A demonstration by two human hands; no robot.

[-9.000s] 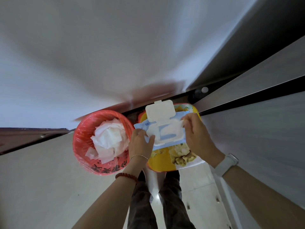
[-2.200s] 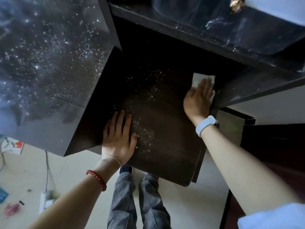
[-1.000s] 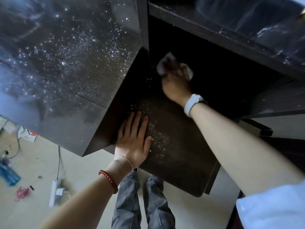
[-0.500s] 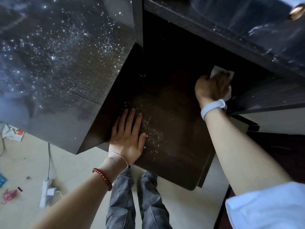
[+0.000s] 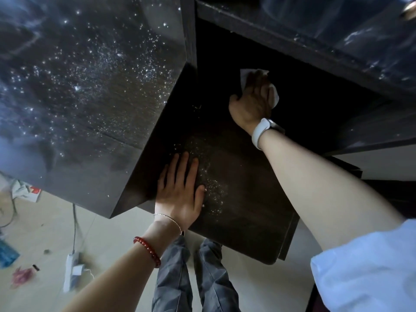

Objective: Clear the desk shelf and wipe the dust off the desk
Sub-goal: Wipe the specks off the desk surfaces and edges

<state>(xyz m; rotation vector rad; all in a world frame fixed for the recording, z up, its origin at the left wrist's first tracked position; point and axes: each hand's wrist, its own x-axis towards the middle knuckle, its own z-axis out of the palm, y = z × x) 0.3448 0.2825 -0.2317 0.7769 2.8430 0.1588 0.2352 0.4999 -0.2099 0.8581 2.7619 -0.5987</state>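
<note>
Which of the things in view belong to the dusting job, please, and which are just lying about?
In use:
- white wipe, pressed under the right hand
- dusty desk surface, left hand flat on it
- dust-speckled side panel

Lying about on the floor:
- power strip
- crumpled paper
- pink scrap

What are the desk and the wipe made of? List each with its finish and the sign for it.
Desk: likely dark wood-grain laminate, matte; faint grain streaks, dust specks on it.
Wipe: white, thin, probably non-woven tissue; it crumples softly under the right hand.
</note>
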